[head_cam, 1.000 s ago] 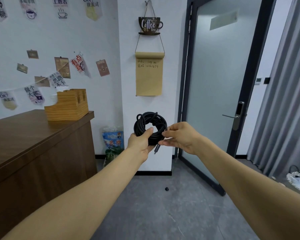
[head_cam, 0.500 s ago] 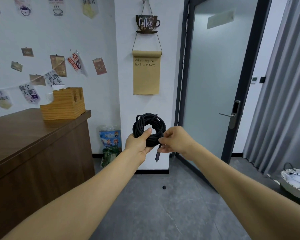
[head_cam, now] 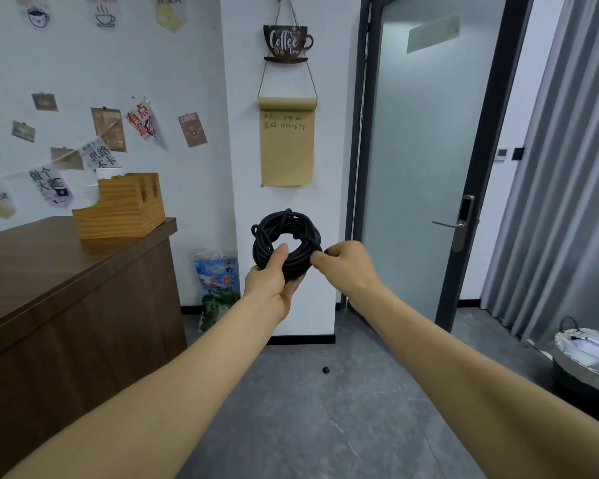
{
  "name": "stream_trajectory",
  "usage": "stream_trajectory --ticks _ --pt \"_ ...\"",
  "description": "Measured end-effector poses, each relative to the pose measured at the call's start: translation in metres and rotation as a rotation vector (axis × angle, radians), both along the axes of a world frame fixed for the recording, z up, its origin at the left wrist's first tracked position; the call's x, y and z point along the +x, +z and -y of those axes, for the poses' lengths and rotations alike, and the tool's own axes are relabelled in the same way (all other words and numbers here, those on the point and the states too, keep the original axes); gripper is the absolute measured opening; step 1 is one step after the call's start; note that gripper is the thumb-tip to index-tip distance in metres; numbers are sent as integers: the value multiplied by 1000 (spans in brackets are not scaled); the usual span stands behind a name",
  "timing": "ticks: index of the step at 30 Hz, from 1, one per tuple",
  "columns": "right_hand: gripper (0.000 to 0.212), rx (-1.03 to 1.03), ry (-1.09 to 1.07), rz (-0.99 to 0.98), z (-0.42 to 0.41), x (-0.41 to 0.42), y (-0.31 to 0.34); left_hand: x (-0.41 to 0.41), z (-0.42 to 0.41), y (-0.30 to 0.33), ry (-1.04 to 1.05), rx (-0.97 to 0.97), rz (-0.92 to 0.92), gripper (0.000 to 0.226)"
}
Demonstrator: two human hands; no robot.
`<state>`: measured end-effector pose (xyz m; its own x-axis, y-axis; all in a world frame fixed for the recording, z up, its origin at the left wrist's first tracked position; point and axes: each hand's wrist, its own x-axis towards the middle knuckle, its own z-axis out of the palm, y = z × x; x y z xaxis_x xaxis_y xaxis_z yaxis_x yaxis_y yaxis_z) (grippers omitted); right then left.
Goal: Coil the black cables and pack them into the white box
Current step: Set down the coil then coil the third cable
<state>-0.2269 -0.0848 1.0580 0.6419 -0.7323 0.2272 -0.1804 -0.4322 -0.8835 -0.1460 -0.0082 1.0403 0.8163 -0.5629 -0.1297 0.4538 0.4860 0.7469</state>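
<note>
While held out at arm's length before white wall, coiled black cable (head_cam: 286, 242) is gripped by left hand (head_cam: 272, 283) — thumb pressed across front of lower loops, fingers (head_cam: 295, 281) wrapped behind, clamped on bundle. Right hand (head_cam: 348, 266) is closed at coil's right edge, fingertips pinched together on outer strand. Coil is kept upright, hole facing camera. Wooden worktop (head_cam: 49, 267) is seen at left, wooden holder (head_cam: 121, 210) set on it. Frosted glass door (head_cam: 426, 150) is seen behind — white basket (head_cam: 585, 354) at far right on floor.
</note>
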Motion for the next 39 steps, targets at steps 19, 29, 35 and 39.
stream_trajectory --ticks 19,29,35,39 --pt "17 723 171 323 5 0 -21 5 -2 -19 -54 42 143 32" --pt "25 885 139 346 12 1 -45 0 -1 -36 -161 226 194 15" --pt "15 885 94 219 17 4 -76 11 3 -71 -234 412 177 38" --pt "11 920 89 165 22 9 -110 11 8 -107 -208 308 18 37"
